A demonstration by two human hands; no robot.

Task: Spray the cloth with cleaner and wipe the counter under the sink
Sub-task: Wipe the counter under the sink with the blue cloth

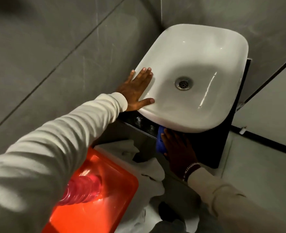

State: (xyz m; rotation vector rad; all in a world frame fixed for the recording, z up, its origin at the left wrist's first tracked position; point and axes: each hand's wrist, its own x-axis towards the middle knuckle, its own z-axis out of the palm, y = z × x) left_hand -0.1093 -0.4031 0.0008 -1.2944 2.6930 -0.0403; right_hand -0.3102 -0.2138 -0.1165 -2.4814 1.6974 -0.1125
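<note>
Flat under my right hand [179, 153], fingers laid out and pressing rather than pinching, the blue cloth [160, 141] sits on the dark counter [211, 148] just below the front lip of the sink; only a fold of it shows past my fingertips. Nearest to me, low on the left, an orange tub [105, 190] stands open with a pink ribbed bottle [83, 190] lying in it, which I take to be the cleaner, though it is blurred and I see no label. Crumpled white paper [149, 169] lies between the tub and the counter's edge. Further out, my left hand [136, 90] rests spread and open on the rim of the white sink [197, 52], bracing me, thumb along the rim. Wet-looking marks [138, 121] show on the counter under the basin's left corner, so I judge the wiping is under way and that patch is yet to be reached. The risks, as I see them: the glossy rim is slick, and my bracing palm could slide if I lean harder; the cloth could bunch under the overhang and miss the back; my sleeve could knock the tub.
</note>
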